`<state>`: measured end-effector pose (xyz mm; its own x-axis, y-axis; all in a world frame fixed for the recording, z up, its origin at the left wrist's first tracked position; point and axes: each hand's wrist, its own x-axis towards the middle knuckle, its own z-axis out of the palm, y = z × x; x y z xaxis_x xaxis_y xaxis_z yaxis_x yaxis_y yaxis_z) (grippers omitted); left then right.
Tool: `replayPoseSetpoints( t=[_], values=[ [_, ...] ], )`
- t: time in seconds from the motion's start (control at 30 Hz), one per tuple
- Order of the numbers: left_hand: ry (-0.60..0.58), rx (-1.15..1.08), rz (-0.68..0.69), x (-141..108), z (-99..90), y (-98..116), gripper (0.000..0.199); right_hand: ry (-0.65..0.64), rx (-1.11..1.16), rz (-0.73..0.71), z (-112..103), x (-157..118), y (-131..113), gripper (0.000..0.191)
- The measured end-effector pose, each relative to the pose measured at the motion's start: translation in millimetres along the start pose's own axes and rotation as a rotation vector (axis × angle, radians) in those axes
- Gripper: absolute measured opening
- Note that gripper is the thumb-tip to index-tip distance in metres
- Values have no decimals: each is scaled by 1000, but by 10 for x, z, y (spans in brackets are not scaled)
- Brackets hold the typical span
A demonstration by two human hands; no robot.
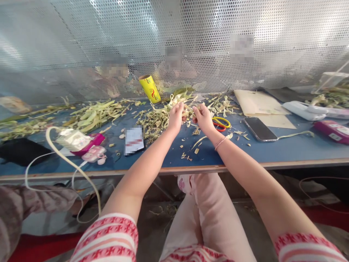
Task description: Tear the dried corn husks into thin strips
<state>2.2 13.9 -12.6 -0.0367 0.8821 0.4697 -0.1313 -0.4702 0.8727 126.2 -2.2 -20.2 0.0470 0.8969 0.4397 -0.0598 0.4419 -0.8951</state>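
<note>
Over the blue table, my left hand (176, 117) and my right hand (203, 117) are close together, fingers pinched on a pale plant strip (187, 108) that is mostly covered by the fingers. Around and beneath my left hand spreads a heap of dried greenish plant strips (155, 122). Under my right wrist lie yellow and red loops (224, 123), which look like scissor handles; their blades are hidden. Small plant scraps (196, 150) are scattered on the tabletop nearer to me.
A yellow cardboard tube (149, 89) stands tilted before the perforated metal panel (201, 43). To the right are a phone (260, 129) and beige paper sheets (259, 103). At left lie another plant heap (99, 114), a power strip (75, 140) with cables and a small screen (134, 140).
</note>
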Motion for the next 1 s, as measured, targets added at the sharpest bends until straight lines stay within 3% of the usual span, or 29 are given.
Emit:
replayPoseSetpoints(
  t=[0.17,0.33,0.5,0.73,0.87,1.0],
  values=[
    [-74,-157,-195,-12,60,12,34,125,213,69,-3,60,18,28],
    [-45,-144,-172,-26,59,13,25,85,269,114,-41,62,9,21],
    [4,-149,-152,10,9,50,20,20,123,107,-74,47,-15,14],
    [-61,-250,-191,-17,18,98,26,-35,-30,56,-82,43,-14,6],
    [-8,-291,-236,-42,48,68,47,-39,-91,38,-81,27,-33,5],
    [1,-256,-231,-42,51,29,52,-55,-125,48,-69,16,-54,6]
  ],
)
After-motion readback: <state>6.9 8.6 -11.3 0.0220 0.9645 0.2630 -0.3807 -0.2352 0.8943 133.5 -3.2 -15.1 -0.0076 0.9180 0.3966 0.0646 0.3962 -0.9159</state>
